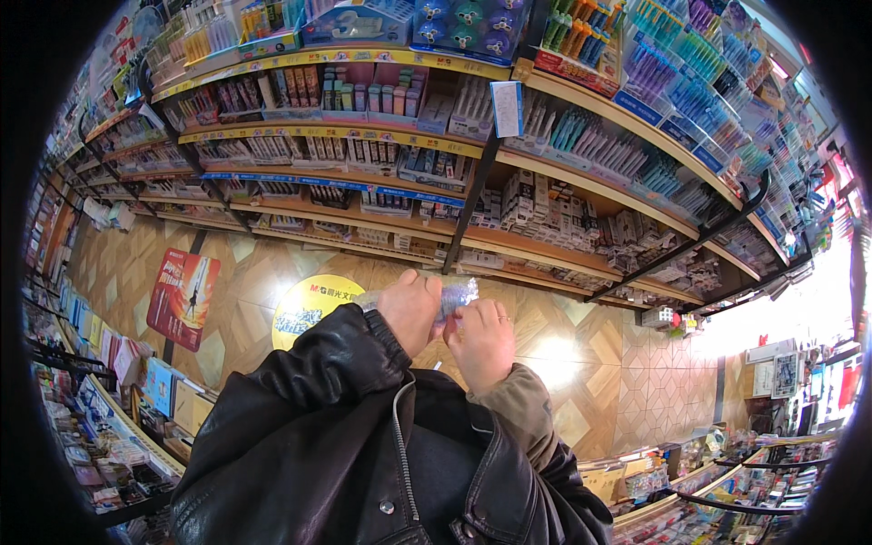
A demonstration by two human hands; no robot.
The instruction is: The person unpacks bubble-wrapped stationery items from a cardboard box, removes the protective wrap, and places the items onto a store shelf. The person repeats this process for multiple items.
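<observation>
A small bundle in clear, shiny plastic wrap (458, 294), bluish-purple inside, is held in front of my chest. My left hand (413, 310) is closed around it, and part of the clear wrap shows on that hand's far left side. My right hand (482, 340), with a ring on one finger, pinches the bundle's right side near its crinkled end. The fingers cover much of it, so what is inside cannot be told. Both hands are above the tiled floor, just short of the stationery shelves.
Wooden shelves (381, 178) full of boxed pens and stationery run across the front, with black metal uprights (471, 197). A card (507, 109) hangs from one upright. Red (182, 298) and yellow (315, 306) floor stickers lie to the left. More stocked racks (722, 487) stand behind on both sides.
</observation>
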